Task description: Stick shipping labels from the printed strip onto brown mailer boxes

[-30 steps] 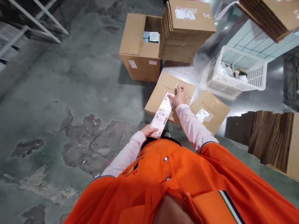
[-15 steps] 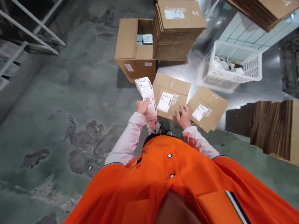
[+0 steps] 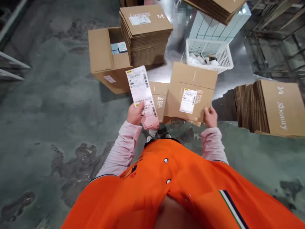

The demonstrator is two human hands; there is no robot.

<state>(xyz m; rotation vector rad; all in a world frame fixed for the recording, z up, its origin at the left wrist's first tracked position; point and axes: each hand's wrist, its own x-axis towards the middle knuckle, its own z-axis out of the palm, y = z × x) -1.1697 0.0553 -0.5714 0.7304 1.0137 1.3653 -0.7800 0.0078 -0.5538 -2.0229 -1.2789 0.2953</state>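
My left hand (image 3: 134,113) is closed around a long strip of white shipping labels (image 3: 141,92), held upright in front of me. My right hand (image 3: 211,116) grips the lower right corner of a flat folded cardboard box (image 3: 192,82) that carries a white label (image 3: 188,100) and is lifted off the surface. Under it lies a second flat box (image 3: 159,101), partly covered by the label strip and the lifted box. My orange shirt fills the bottom of the view.
An open carton (image 3: 105,60) holding small boxes stands on the concrete floor at left. Beside it rises a stack of flat cartons (image 3: 145,35). A white plastic basket (image 3: 208,54) sits on the shiny metal table (image 3: 238,57). More flat cartons (image 3: 269,106) are stacked at right.
My right hand has stuck a label on a flat box, then picked up the other labelled flat box by its corner. My left hand has raised the label strip.
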